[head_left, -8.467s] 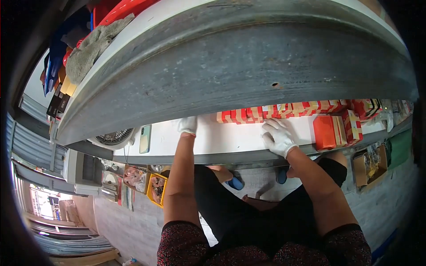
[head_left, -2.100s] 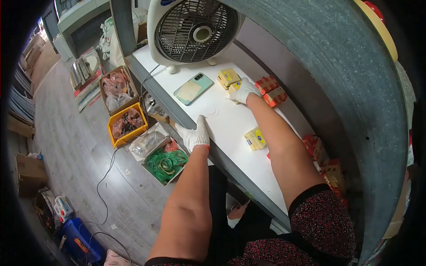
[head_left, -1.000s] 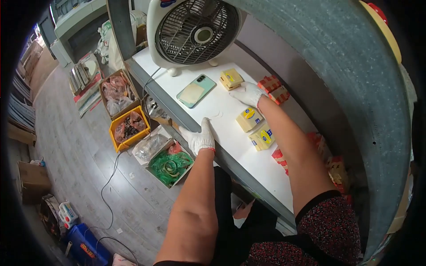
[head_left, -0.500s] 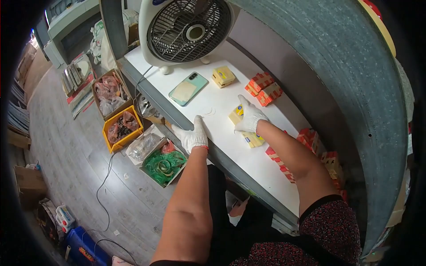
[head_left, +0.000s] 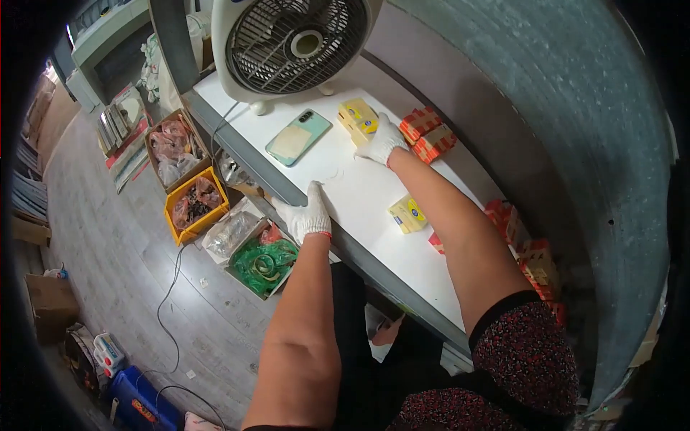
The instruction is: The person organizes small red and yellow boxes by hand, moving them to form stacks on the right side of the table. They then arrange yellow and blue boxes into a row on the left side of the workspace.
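My right hand (head_left: 383, 144), in a white knit glove, grips a small yellow box (head_left: 363, 134) between thumb and fingers. That box lies on the white shelf (head_left: 366, 208), against another yellow box (head_left: 351, 111); the hand hides part of it. Nearer to me sits a separate yellow box (head_left: 408, 214). Red-and-cream boxes (head_left: 427, 134) stand just right of my right hand. My left hand (head_left: 307, 215), also gloved, rests at the shelf's front edge with thumb and fingers apart, holding nothing. A pale green phone (head_left: 298, 136) lies ahead of it.
A box fan (head_left: 298, 47) stands at the shelf's far end. More red-and-cream boxes (head_left: 503, 221) line the back near my right arm. A grey metal upright (head_left: 575, 144) curves along the right. On the floor are a yellow bin (head_left: 198, 208) and a box of green plastic (head_left: 262, 266).
My right hand has slid a yellow box away from me, up to the one near the fan. The other yellow box stays behind. My left hand remains at the edge.
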Tool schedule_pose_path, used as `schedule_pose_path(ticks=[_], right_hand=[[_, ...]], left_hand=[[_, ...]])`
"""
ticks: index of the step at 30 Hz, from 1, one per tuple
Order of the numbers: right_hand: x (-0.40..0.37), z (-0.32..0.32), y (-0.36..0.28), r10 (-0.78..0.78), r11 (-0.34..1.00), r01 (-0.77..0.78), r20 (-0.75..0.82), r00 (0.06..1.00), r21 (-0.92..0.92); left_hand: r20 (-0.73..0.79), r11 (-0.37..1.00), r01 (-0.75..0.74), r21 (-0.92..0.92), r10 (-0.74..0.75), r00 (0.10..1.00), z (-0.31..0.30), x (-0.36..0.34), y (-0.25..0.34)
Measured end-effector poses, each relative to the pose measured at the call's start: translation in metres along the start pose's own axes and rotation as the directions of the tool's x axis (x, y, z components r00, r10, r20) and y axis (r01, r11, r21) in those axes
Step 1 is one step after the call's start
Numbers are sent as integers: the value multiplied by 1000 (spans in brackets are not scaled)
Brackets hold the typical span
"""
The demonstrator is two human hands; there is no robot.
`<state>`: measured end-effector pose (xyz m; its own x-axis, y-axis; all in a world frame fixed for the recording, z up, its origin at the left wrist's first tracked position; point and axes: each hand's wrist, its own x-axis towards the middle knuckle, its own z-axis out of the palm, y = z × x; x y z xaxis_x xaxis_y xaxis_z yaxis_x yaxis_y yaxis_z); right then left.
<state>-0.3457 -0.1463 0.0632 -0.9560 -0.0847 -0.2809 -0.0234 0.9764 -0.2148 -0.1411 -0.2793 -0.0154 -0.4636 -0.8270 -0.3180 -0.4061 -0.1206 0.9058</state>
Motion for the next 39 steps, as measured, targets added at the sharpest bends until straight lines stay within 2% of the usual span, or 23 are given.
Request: schedule_pose_path(ticks=[2, 3, 6, 10, 12, 16, 17, 20, 23, 26, 32, 34, 39], right_hand=[[-6, 3, 5, -59, 996, 64, -94, 994, 61], [-12, 3, 11, -52, 996, 58, -89, 995, 65], [-40, -17, 42, -191, 966, 210, -134, 972, 153], [-151, -42, 71, -164, 971, 200, -239, 957, 133], [-172, -26, 90, -123, 989, 132, -121, 985, 72], [-198, 4, 95, -28, 1000, 27, -78, 997, -10], [-198, 15, 99, -27, 1000, 27, -79, 997, -8], [-186, 40, 110, -7, 991, 39, -240, 971, 125], [-179, 38, 108, 16, 990, 14, -211, 977, 142], [-172, 29, 97, 42, 988, -11, -199, 979, 152], [-106, 28, 55, 76, 978, -40, -174, 982, 204], [-85, 29, 43, 83, 976, -37, -208, 975, 215], [-70, 31, 35, 111, 963, -59, -190, 975, 261]], left_hand=[[-5, 1000, 0, 15, 0, 1000, -1, 0, 0], [-2, 1000, 1, 23, -1, 1000, -2, 0, -2], [7, 999, 24, 47, -25, 1000, 0, 2, -4], [26, 998, 47, 43, -49, 998, -3, 0, 1], [40, 998, 46, 37, -47, 998, -4, -2, 2], [37, 999, 43, 32, -44, 998, -5, -2, 3], [32, 998, 42, 35, -44, 999, -5, -2, 2], [21, 998, 38, 44, -39, 999, -2, 0, 2], [11, 997, 41, 68, -42, 999, -2, 2, -1], [24, 1000, 20, -21, -20, 1000, -2, 0, -2], [16, 1000, 19, 20, -19, 1000, 2, 4, -8], [8, 999, 29, 29, -29, 1000, 5, 7, -9], [50, 997, 53, 63, -57, 997, -4, -7, 7]])
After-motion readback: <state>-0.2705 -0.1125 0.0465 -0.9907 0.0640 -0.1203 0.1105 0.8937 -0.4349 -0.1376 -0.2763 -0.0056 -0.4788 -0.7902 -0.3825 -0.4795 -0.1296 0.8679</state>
